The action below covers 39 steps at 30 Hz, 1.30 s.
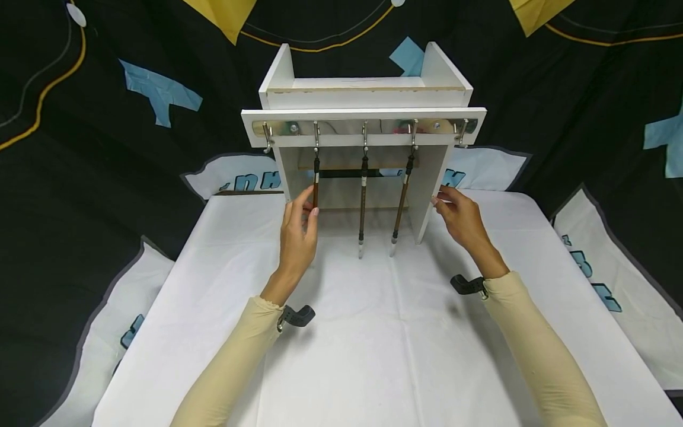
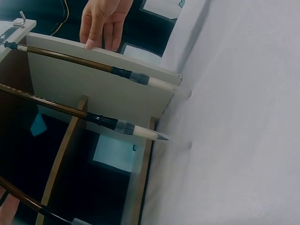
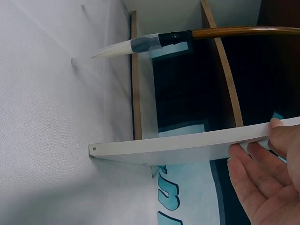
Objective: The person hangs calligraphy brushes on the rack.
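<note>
Three calligraphy brushes hang bristles down from hooks on a white wooden rack (image 1: 344, 140). My left hand (image 1: 299, 237) is at the left brush (image 1: 316, 193), its thumb and fingertips pinching the handle. Part of that handle also shows at the lower left of the left wrist view, and the hand covers the lower brush in the head view. The middle brush (image 2: 150, 132) and the right brush (image 3: 112, 50) hang untouched, tips above the tabletop. My right hand (image 1: 463, 222) holds the rack's right side panel (image 3: 187, 145), thumb on the front edge and fingertips against the outer face.
Bare outer hooks flank the brushes, including the left one (image 1: 268, 137). The rack has an open shelf (image 1: 368, 83) on top. It stands at the far end of a white-covered table (image 1: 352, 356). Black cloth (image 1: 80, 207) hangs behind.
</note>
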Available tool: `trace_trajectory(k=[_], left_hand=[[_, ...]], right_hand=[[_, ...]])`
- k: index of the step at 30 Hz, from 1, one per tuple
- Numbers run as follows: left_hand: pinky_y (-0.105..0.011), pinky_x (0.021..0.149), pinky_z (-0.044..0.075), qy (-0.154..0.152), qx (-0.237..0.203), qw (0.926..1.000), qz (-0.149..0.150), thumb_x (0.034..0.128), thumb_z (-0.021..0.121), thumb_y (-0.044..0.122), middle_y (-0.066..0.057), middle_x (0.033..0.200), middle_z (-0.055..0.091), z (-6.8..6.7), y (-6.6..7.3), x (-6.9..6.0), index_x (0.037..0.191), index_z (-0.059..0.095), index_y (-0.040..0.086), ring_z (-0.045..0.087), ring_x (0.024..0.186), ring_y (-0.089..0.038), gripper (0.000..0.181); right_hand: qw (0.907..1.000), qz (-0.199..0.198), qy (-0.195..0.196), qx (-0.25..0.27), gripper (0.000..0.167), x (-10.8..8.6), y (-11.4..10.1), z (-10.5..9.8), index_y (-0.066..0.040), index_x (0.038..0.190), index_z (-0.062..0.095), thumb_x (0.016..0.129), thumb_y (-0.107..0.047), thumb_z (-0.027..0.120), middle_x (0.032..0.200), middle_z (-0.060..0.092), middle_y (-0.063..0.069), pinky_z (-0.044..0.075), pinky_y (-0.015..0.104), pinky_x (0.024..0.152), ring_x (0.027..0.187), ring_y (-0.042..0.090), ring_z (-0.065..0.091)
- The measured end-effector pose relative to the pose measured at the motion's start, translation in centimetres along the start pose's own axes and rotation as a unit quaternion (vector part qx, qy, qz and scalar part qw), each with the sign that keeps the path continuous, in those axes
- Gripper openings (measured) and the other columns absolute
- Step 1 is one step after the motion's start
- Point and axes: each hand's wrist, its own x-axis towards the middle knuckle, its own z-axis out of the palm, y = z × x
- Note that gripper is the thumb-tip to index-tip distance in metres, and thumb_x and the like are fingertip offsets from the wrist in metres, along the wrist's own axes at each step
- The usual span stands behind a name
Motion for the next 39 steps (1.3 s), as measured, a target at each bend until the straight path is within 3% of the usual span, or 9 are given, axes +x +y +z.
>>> trace_trajectory(k=[16,39], left_hand=[[-0.045,0.088,0.058,0.003,0.004,1.0000,0.003,0.1126,0.051,0.014,-0.020,0.122,0.055,1.4,-1.1,1.0,0.159,0.044,0.015,0.059,0.110,-0.031,0.047],[-0.056,0.098,0.058,-0.006,-0.007,0.9999,-0.013,0.1125,0.051,0.016,-0.021,0.123,0.055,1.6,-1.6,1.2,0.158,0.046,0.012,0.059,0.113,-0.034,0.046]], right_hand=[[0.9999,-0.001,0.003,0.011,0.051,0.0,0.2,0.1,-0.001,0.155,0.048,0.112,-0.027,0.055,0.148,0.059,0.027,0.054,0.055,0.106,0.126,0.044,0.066],[0.9998,-0.009,0.012,0.011,0.048,0.1,0.3,0.3,0.001,0.152,0.051,0.112,-0.026,0.056,0.145,0.061,0.028,0.057,0.056,0.102,0.121,0.044,0.069]])
